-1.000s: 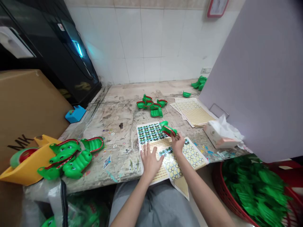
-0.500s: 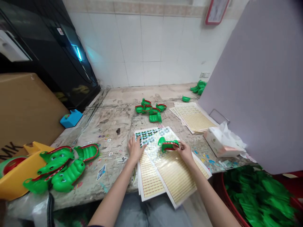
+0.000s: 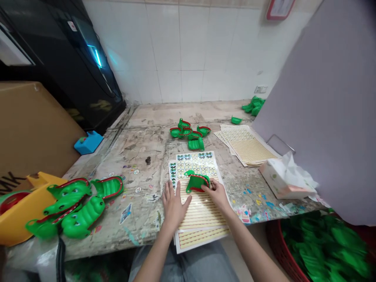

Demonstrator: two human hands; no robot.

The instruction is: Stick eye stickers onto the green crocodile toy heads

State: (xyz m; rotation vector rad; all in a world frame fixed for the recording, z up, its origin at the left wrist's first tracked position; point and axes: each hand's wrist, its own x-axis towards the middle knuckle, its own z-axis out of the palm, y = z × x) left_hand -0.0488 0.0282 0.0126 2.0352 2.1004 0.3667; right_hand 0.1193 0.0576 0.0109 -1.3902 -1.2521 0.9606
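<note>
My right hand (image 3: 216, 195) grips a green plastic crocodile toy (image 3: 196, 183) with a red-edged jaw, holding it just above the sheets. My left hand (image 3: 174, 207) rests flat on a stack of sticker sheets (image 3: 202, 211), its fingers spread and holding nothing. The top sheet has rows of small round eye stickers at its far end (image 3: 195, 164) and thin yellow strips nearer me. The toy and my right hand hide part of the sheet beneath them.
Several green crocodile toys (image 3: 186, 133) lie beyond the sheets, with more at the back right (image 3: 254, 105). To the right are stacked sheets (image 3: 246, 145) and a tissue box (image 3: 286, 178). Toys lie by a yellow tray (image 3: 26, 211). A red basket (image 3: 282, 246) holds green pieces.
The fanned sheets now lie in a tighter stack. My left hand has moved nearer me, and my right hand has carried the crocodile toy leftward, turning it.
</note>
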